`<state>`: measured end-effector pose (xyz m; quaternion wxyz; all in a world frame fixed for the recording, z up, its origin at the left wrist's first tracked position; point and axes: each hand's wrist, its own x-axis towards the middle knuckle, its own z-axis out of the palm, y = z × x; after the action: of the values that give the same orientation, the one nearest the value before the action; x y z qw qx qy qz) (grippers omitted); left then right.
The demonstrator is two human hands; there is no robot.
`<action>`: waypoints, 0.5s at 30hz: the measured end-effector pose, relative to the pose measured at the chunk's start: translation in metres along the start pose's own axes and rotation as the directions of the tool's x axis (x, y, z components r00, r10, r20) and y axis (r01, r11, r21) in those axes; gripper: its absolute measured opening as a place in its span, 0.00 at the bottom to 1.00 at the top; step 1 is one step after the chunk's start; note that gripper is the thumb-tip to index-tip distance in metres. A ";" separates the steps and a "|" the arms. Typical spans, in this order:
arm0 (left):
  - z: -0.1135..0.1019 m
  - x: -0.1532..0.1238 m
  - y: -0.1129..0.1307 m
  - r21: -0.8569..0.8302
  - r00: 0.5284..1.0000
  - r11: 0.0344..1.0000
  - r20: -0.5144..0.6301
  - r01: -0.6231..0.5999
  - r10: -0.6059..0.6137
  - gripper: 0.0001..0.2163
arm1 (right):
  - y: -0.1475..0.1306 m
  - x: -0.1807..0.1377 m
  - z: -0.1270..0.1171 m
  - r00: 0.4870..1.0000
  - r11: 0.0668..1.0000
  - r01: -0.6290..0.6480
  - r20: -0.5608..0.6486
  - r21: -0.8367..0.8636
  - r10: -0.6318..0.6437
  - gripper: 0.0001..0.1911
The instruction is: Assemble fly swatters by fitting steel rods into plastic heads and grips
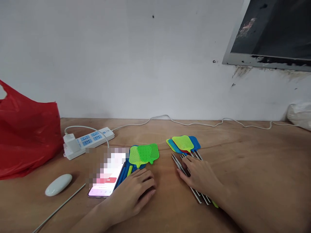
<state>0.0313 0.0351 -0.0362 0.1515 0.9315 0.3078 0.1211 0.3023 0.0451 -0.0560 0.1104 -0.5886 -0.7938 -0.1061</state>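
Flyswatters (148,152) lie on the desk (255,161) in two groups, one by each hand, their mesh heads pointing toward the wall (145,64). In the left group, two heads, one yellow-green and one bright green, overlap above blue ones; blue handles (122,174) and a yellow-green one run back toward the person. The left hand (132,195) lies over the near part of this group, its fingers loosely curled; whether they grip anything I cannot tell, since the hand hides what is beneath.

The right group (183,143) fans out yellow-green, blue and a little red. Below its heads is a bundle of metal rods (181,166), slanting toward the person. The right hand (200,173) rests across the rods, fingers partly bent and thumb apart along the left side; how firmly they hold, if at all, I cannot tell.

Left of the left group lies a lit phone (103,191), its screen partly blurred. Beyond it are a white power strip (91,142) with a plug (71,142) and cable, then a white mouse (59,185) nearer the person, and a red bag (29,132) at the far left.
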 end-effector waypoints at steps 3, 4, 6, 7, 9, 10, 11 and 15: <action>0.000 0.000 0.000 -0.002 1.000 1.000 0.008 0.004 -0.004 0.07 | -0.001 -0.001 -0.001 0.997 0.997 -0.065 -0.054 -0.049 0.063 0.13; 0.000 0.000 0.000 0.000 1.000 1.000 0.011 0.004 -0.004 0.07 | -0.001 -0.001 -0.002 0.995 0.995 -0.079 -0.061 -0.058 0.076 0.14; 0.001 -0.001 -0.001 0.006 1.000 1.000 0.012 0.003 -0.004 0.07 | -0.001 -0.003 -0.002 0.994 0.994 -0.100 -0.049 -0.051 0.098 0.13; 0.001 -0.001 -0.001 0.009 1.000 1.000 0.010 0.004 -0.004 0.07 | 0.000 -0.003 -0.002 0.993 0.993 -0.111 -0.035 -0.036 0.110 0.12; 0.001 -0.001 -0.001 0.011 1.000 1.000 0.006 0.006 -0.006 0.07 | 0.000 -0.004 -0.002 0.992 0.992 -0.129 -0.007 -0.004 0.129 0.12; 0.001 -0.001 -0.001 0.010 1.000 1.000 0.006 0.006 -0.006 0.07 | -0.001 -0.004 -0.002 0.991 0.991 -0.134 0.004 0.004 0.134 0.11; 0.001 -0.001 -0.001 0.008 1.000 1.000 0.006 0.005 -0.005 0.07 | -0.001 -0.004 -0.002 0.990 0.990 -0.138 0.012 0.006 0.138 0.12; 0.001 -0.001 -0.001 0.000 1.000 1.000 0.004 0.004 -0.004 0.07 | -0.005 -0.004 -0.005 0.986 0.986 -0.164 0.034 0.009 0.163 0.12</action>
<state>0.0304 0.0346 -0.0374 0.1525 0.9311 0.3093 0.1192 0.2985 0.0387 -0.0528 0.1090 -0.6527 -0.7452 -0.0820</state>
